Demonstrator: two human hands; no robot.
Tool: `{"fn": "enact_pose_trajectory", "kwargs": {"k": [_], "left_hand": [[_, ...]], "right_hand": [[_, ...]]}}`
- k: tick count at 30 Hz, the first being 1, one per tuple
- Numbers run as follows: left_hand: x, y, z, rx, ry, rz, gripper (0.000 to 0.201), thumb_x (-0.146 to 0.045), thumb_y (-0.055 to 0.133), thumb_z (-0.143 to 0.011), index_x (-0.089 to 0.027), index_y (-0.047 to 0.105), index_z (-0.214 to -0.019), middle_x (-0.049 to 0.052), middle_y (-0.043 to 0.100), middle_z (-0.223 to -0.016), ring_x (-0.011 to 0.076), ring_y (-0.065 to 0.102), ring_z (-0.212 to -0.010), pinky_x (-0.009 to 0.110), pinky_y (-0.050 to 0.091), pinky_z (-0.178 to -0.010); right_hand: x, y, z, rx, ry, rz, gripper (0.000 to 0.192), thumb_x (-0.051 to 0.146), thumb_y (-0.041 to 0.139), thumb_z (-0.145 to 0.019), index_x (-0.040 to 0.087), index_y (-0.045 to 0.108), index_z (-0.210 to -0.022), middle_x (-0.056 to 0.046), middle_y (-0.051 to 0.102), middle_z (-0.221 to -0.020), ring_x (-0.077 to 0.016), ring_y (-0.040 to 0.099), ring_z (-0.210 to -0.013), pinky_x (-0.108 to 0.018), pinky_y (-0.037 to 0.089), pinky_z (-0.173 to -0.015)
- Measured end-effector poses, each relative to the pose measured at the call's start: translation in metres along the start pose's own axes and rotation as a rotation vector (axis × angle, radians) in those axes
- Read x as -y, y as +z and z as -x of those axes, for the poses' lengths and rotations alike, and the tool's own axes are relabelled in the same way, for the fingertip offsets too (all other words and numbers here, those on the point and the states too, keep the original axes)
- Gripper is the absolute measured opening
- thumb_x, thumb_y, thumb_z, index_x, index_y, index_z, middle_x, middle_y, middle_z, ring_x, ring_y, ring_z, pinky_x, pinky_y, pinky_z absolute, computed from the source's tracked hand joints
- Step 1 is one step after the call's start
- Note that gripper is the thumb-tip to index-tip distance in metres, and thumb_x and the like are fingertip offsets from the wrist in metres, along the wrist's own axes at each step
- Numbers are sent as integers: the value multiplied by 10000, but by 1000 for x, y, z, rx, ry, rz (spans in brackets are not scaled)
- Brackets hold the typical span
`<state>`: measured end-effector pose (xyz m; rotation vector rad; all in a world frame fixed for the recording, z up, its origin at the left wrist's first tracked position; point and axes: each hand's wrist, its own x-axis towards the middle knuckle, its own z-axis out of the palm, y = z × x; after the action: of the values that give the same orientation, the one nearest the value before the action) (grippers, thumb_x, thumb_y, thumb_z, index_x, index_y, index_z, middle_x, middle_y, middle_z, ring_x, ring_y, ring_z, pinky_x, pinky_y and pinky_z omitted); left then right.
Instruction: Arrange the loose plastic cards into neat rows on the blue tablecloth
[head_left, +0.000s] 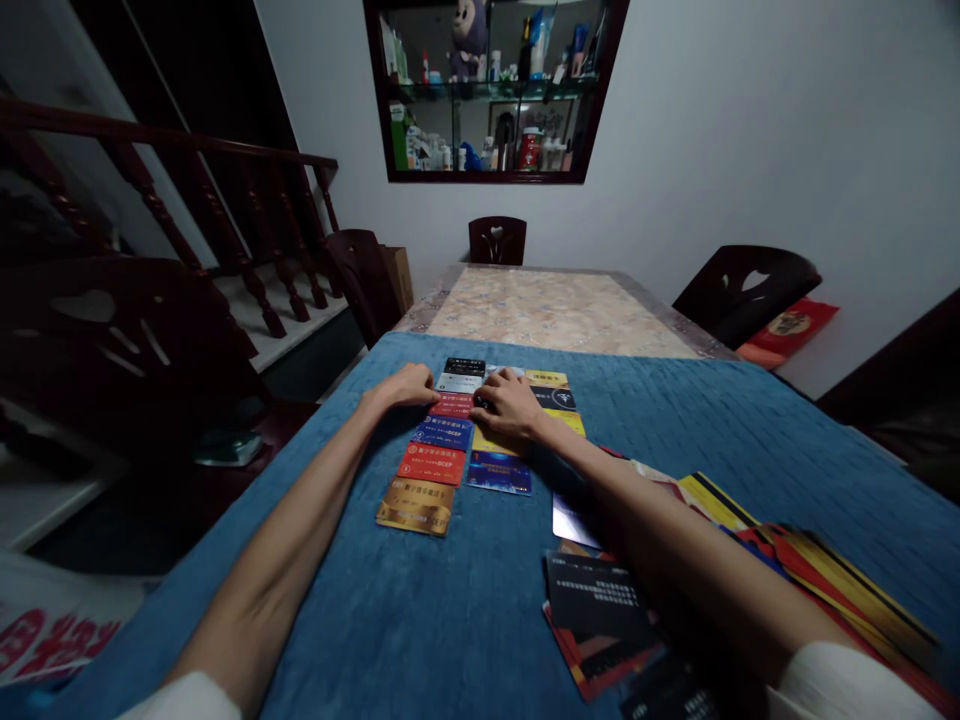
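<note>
My left hand [409, 383], its fingers curled, grips the left edge of a red card [452, 405] lying in the left column. At that card's right edge is the thumb of my right hand [511, 402]; its bent fingers cover part of the second column. Above the red card lie a silver card [459, 383] and a black card [466, 366]. Below it come a blue card [442, 432], another red card [430, 464] and a gold card [415, 506]. The second column shows a dark card [559, 398] and a dark blue card [499, 473], among yellow ones.
Loose black cards [600, 595] and a spread of yellow and red cards [817, 570] lie under and beside my right forearm. A blue cloth [465, 620] covers the near table. Chairs [498, 240] stand around it; a wooden railing [187, 145] runs at left.
</note>
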<state>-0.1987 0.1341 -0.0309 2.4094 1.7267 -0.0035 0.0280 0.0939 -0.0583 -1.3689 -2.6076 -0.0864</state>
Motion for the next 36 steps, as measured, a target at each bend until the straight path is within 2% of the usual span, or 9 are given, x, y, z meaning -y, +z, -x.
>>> {"fn": "enact_pose_trajectory", "kwargs": {"k": [9, 19, 23, 29, 33, 36], "left_hand": [[-3, -3, 4, 25, 14, -24, 289, -352, 596, -757, -147, 748, -893, 66, 748, -879, 184, 653, -793, 218, 413, -599], [-1, -2, 2, 18, 13, -32, 319, -373, 575, -749, -166, 757, -909, 49, 748, -834, 180, 655, -776, 213, 423, -611], [1, -3, 0, 12, 31, -25, 335, -414, 560, -757, -162, 758, -854, 52, 750, -818, 191, 656, -759, 222, 433, -623], [2, -9, -2, -32, 58, -13, 331, -417, 556, -754, -145, 740, -793, 74, 731, -759, 225, 645, -725, 262, 446, -652], [-1, -11, -2, -149, 53, -64, 288, -359, 532, -779, -143, 722, -754, 89, 714, -753, 236, 635, -728, 278, 427, -655], [-12, -15, 2, -229, 60, -96, 304, -324, 488, -813, -130, 723, -800, 97, 717, -783, 225, 623, -735, 281, 418, -659]], "right_hand": [[-1, 3, 2, 4, -1, -17, 449, 537, 531, -933, 208, 695, -1191, -141, 623, -1218, -325, 427, -1166, -438, 338, -881], [0, 0, 1, 22, 6, -2, 477, 565, 500, -947, 206, 686, -1200, -139, 619, -1227, -323, 426, -1184, -435, 348, -882], [-2, -6, 5, 2, -9, 10, 448, 532, 501, -955, 206, 677, -1206, -134, 615, -1237, -309, 424, -1180, -418, 347, -874], [-14, -29, 31, -41, -15, 22, 392, 477, 554, -943, 207, 674, -1200, -120, 627, -1231, -293, 423, -1134, -391, 326, -841], [-26, -45, 59, -113, -3, 2, 322, 426, 553, -954, 199, 699, -1131, -118, 647, -1183, -278, 421, -1112, -378, 300, -821], [-35, -55, 84, -155, 13, 0, 279, 382, 522, -970, 201, 716, -1057, -111, 663, -1105, -269, 422, -1083, -379, 286, -823]]}}
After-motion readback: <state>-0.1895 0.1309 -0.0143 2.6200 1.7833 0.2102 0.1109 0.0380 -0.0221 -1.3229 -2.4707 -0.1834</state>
